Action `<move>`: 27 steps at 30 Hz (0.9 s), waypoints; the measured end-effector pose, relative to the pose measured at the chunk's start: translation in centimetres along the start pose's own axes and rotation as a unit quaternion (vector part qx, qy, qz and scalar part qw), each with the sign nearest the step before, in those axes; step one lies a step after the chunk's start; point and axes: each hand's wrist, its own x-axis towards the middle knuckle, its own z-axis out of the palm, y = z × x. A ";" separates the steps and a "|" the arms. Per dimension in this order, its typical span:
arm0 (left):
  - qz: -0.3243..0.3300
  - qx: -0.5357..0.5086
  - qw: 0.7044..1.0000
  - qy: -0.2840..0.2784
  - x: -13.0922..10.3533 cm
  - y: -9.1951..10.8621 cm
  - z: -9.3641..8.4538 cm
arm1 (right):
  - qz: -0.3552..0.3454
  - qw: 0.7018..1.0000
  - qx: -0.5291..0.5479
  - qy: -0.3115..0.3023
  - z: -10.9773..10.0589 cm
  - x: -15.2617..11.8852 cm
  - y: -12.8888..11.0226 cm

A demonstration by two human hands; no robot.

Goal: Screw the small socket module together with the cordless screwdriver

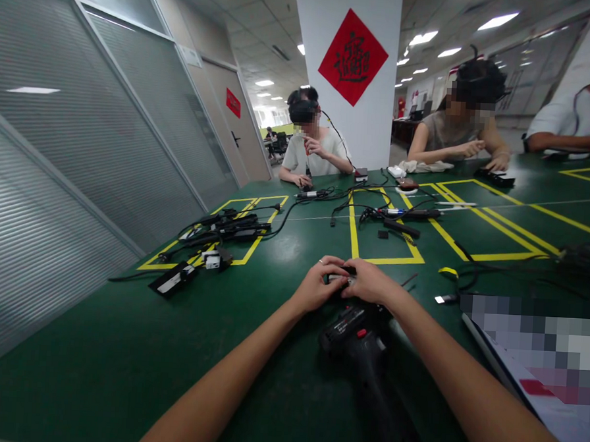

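Note:
My left hand (320,285) and my right hand (371,281) meet near the middle of the green table (262,377), fingers bent around a small dark and silvery object (341,278). The fingers cover most of it, so I cannot make out what it is. Just below the hands, between my forearms, a black power tool (362,356) with a red button lies on the table. Its handle runs toward the bottom edge of the view. A thin dark rod shows just right of my right hand.
Black cables and adapters (225,227) lie bundled at the left within yellow tape. Pen-like tools (407,214) and cables lie beyond my hands. A white-edged item (528,385), partly pixelated, is at the right. Several people sit across the table; one person (319,143) wears a headset.

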 end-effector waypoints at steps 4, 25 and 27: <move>0.000 -0.006 1.000 0.003 0.4 -0.4 0.2 | 0.009 1.000 -0.018 0.003 -0.1 0.0 -0.1; -0.056 -0.021 0.998 -0.008 -0.5 0.0 0.5 | 0.168 0.966 -0.187 0.064 -2.7 -11.3 -9.8; -0.058 -0.014 0.998 0.001 -0.4 0.0 0.6 | 0.196 0.961 -0.193 0.011 -1.1 -13.4 -10.8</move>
